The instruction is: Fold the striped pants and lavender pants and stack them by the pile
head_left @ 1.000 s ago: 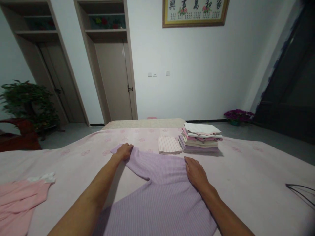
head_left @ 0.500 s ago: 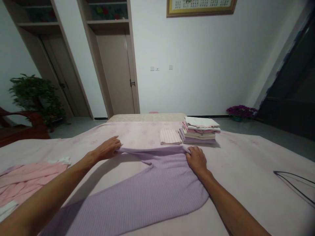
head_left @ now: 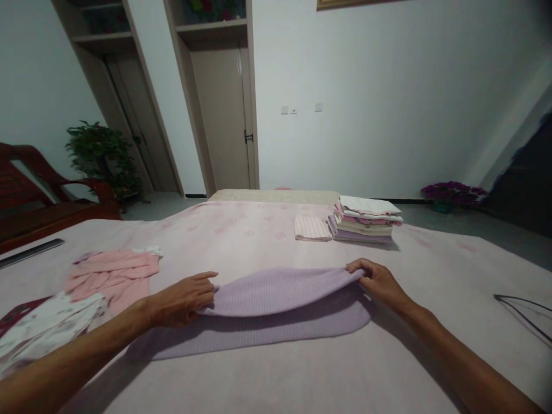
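A lilac ribbed knit garment (head_left: 276, 299) lies across the pink bed sheet (head_left: 241, 230) in front of me, its upper part doubled over toward me. My left hand (head_left: 183, 298) pinches the folded edge at the garment's left end. My right hand (head_left: 377, 280) grips the same folded edge at the right end. Both hands hold the fold slightly lifted above the lower layer.
A stack of folded clothes (head_left: 366, 219) and a small folded striped cloth (head_left: 311, 227) sit at the far side of the bed. Pink and white unfolded garments (head_left: 103, 279) lie at the left. A wire hanger (head_left: 524, 310) lies at the right. A wooden chair (head_left: 38, 198) and potted plant (head_left: 106, 155) stand left.
Both hands took hold of the garment's far edge and drew it toward me, folding the top over the lower part. The camera view shifted left and downward.
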`<state>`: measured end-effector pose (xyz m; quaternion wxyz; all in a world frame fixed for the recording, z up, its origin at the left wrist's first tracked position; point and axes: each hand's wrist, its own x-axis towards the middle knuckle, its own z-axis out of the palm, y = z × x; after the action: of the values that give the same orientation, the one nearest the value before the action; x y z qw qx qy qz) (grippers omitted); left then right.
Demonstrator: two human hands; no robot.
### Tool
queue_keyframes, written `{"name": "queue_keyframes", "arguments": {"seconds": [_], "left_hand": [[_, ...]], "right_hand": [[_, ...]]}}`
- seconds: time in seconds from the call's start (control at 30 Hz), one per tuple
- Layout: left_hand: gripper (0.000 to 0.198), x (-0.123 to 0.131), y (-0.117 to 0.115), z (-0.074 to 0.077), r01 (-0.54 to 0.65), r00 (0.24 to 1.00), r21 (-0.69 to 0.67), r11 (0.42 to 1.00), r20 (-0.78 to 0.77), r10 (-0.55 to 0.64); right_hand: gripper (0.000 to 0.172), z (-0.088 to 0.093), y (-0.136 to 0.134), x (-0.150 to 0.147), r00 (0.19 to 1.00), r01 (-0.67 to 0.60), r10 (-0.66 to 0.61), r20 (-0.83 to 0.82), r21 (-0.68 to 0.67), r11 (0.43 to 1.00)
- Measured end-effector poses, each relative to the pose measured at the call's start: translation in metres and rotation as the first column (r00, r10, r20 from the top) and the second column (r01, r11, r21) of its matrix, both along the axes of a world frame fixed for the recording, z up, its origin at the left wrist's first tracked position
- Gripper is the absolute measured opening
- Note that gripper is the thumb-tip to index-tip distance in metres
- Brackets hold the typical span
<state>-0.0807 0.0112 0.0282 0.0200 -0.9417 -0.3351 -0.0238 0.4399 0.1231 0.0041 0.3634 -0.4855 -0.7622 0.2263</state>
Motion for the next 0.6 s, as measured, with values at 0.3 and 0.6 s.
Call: {"name": "queue_keyframes", "arguments": {"seconds": [0.3, 0.6], "left_hand": [[0.012, -0.022, -0.059, -0.032, -0.269, 0.959, 0.248, 0.931, -0.018, 0.282], [0.043, -0.053, -0.095, -0.023, -0.810, 0.586, 0.012, 0.586, 0.007, 0.810]], "right_hand": [[0.011, -0.009, -0.038, 0.014, 0.993, -0.116, 0.116, -0.018, 0.003, 0.993], [0.030, -0.013, -0.007, 0.038, 0.991, 0.132, -0.126, 0.048, -0.159, 0.978]]}}
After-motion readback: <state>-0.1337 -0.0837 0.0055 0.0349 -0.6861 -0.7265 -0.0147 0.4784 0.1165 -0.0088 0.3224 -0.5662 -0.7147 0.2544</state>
